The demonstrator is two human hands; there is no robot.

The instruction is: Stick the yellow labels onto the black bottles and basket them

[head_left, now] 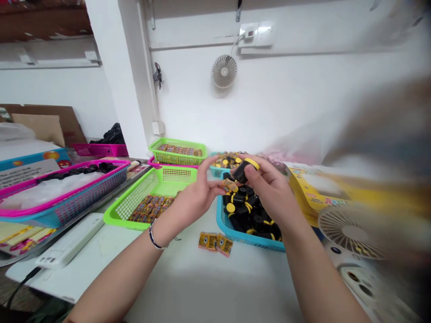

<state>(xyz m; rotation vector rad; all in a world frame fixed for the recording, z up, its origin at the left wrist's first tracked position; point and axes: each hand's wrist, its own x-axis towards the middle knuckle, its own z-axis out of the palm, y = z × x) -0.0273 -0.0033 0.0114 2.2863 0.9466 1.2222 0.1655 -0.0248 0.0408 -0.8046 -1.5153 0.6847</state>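
Note:
My right hand (269, 181) grips a small black cylinder with a yellow rim (241, 172), tilted above the blue basket. In a pinch, my left hand (204, 190) has a yellow printed label (229, 185), close beside the cylinder. Under both hands, the blue basket (235, 231) is heaped with more black cylinders (243, 210). Two flat pieces of the same yellow print (215, 242) lie on the white table (188, 282) in front of it. Left of my left hand, a green basket (116, 210) contains rows of label-wrapped cylinders (153, 207).
Farther back stand another green basket (178, 157) of wrapped pieces and a blue basket of mixed ones. A pink-and-blue basket (67, 211) and a white power strip (70, 242) are at left. A yellow box (310, 193) and a fan (352, 231) are at right.

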